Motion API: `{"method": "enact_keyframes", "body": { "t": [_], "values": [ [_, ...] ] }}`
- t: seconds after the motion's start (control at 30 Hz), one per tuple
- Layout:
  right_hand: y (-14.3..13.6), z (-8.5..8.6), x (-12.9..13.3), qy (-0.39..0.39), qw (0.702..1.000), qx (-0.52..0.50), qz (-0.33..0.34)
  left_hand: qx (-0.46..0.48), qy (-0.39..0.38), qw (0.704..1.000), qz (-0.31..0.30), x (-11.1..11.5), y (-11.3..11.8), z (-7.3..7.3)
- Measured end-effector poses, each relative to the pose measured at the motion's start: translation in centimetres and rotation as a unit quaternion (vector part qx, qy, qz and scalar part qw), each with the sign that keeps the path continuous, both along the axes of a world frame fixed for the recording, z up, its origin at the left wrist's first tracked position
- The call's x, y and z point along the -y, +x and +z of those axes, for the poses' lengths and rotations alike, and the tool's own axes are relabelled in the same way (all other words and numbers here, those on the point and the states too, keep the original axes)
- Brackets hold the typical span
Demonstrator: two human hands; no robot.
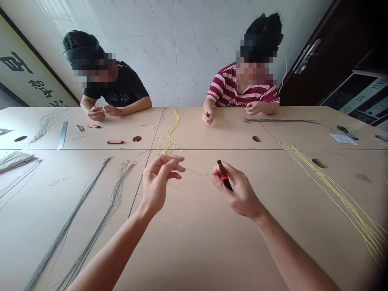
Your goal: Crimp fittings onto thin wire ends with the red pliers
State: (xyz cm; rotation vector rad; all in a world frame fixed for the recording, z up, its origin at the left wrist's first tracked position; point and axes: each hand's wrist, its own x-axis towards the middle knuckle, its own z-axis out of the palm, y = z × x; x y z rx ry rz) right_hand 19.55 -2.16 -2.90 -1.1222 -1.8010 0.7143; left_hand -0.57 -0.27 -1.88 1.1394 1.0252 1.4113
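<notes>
A thin dark cord [197, 173] runs with a slight sag between my two hands above the table. My left hand [159, 176] has thumb and index finger closed on one end, the other fingers loosely bent; a short tail of cord hangs below it. In my right hand [238, 188] is a small black-and-red lighter [224, 178], upright, its dark top pointing away from me. The cord's other end meets the fingertips of that same hand. Just beyond my left hand lies a bundle of yellow cords [171, 135].
Bundles of grey-green cords [81, 202] lie at left, more yellow cords [336, 194] at right. Across the table sit two people, one in black [127, 87], one in stripes [226, 87]. A metal ruler [62, 135], a red-and-black lighter [115, 142] and a round table hole [256, 139] are also there.
</notes>
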Motion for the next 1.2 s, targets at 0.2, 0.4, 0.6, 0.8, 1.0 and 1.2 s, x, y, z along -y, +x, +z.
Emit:
{"method": "enact_keyframes", "body": {
  "t": [0.2,0.4,0.6,0.8,1.0,1.2],
  "values": [
    [-0.4,0.7,-0.2,0.011,0.999,-0.05,-0.006,-0.098,0.091,0.991,-0.03,0.4,1.1,1.4],
    [-0.6,1.2,0.2,-0.002,0.997,-0.073,0.01,-0.179,0.078,0.975,-0.103,0.9,2.4,0.6],
    [-0.7,1.0,0.2,-0.013,0.997,-0.072,0.016,-0.17,0.062,0.979,-0.093,0.8,2.3,-0.3],
    [-0.8,0.8,0.3,-0.02,0.998,-0.054,0.018,-0.16,0.054,0.98,-0.102,0.8,2.2,-0.6],
    [-0.8,0.5,0.4,-0.03,0.998,-0.052,0.023,-0.153,0.047,0.98,-0.12,0.9,2.2,-0.4],
    [-0.8,0.3,0.6,-0.038,0.998,-0.043,0.016,-0.145,0.056,0.98,-0.124,0.8,2.1,-0.5]
  ]
}}
